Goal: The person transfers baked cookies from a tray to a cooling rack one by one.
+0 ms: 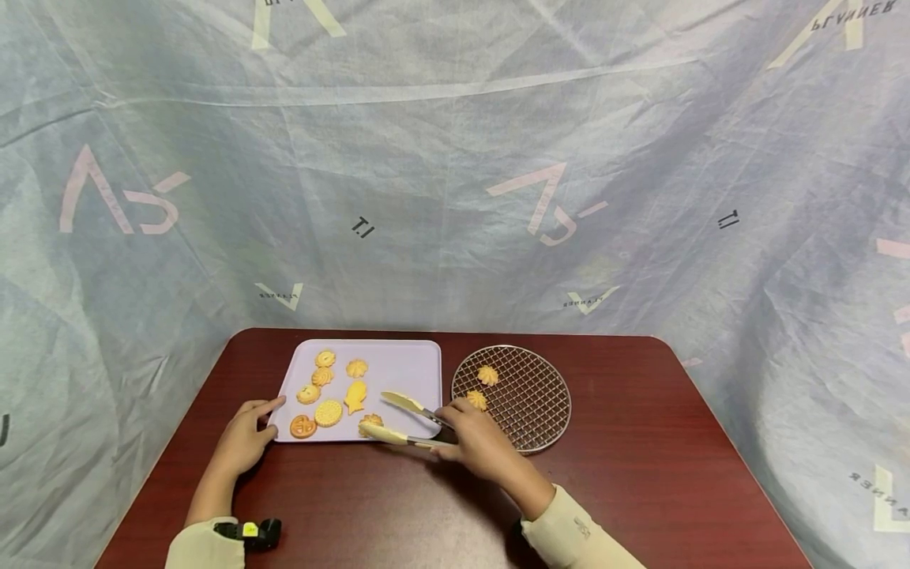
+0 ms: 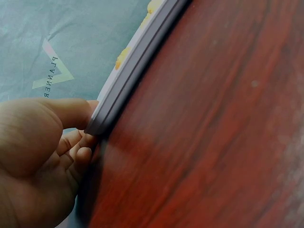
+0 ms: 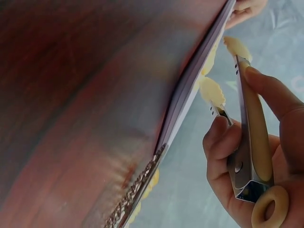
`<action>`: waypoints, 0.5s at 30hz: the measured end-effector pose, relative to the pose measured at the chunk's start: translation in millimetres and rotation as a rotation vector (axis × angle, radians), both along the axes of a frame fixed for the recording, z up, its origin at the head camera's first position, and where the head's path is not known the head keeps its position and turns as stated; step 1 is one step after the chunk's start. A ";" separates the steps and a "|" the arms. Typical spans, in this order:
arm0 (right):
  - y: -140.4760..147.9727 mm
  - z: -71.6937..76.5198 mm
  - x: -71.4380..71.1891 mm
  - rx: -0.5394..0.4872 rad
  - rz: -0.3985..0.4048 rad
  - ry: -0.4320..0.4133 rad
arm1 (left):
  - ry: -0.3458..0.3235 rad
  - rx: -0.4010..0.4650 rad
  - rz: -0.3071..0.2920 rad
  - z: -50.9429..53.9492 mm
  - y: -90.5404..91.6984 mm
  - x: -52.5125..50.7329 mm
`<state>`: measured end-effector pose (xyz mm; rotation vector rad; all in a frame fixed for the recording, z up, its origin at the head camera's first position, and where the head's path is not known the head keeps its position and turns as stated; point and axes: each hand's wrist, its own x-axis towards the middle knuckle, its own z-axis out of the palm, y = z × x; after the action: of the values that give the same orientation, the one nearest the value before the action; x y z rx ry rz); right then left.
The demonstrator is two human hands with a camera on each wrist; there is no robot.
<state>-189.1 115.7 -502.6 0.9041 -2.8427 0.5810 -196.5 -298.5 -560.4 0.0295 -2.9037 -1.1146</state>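
Observation:
My left hand (image 1: 245,435) pinches the near-left edge of a pale lilac tray (image 1: 405,363), thumb above and other fingers curled beneath in the left wrist view. Several cookies lie on the tray, among them a fish-shaped cookie (image 1: 355,397), a round cookie (image 1: 329,412) and a pretzel-patterned cookie (image 1: 302,427). In my right hand (image 1: 476,438) I grip tongs (image 3: 259,137) with cream tips, held spread apart over the tray's right part. The lower tip (image 1: 387,435) partly covers a ruffled cookie (image 1: 370,421) near the front edge; contact between them I cannot tell.
A round wire rack (image 1: 540,403) stands just right of the tray, with a flower-shaped cookie (image 1: 487,375) and another cookie (image 1: 476,401) on its left side. Both sit on a dark red table (image 1: 640,474). A grey printed cloth (image 1: 441,158) hangs behind and around it.

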 end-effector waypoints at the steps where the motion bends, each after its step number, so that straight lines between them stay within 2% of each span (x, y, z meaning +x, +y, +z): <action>1: -1.1 -0.4 -0.3 0.003 0.001 -0.004 | 0.003 -0.002 0.000 -0.3 0.0 -0.1; 15: -8.9 -1.2 -8.8 0.048 -0.015 -0.028 | 0.016 -0.001 -0.004 -1.7 -0.7 -0.7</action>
<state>-197.8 106.7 -503.8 0.8885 -2.8974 0.5308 -197.2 -299.2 -562.1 0.0151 -2.8912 -1.1094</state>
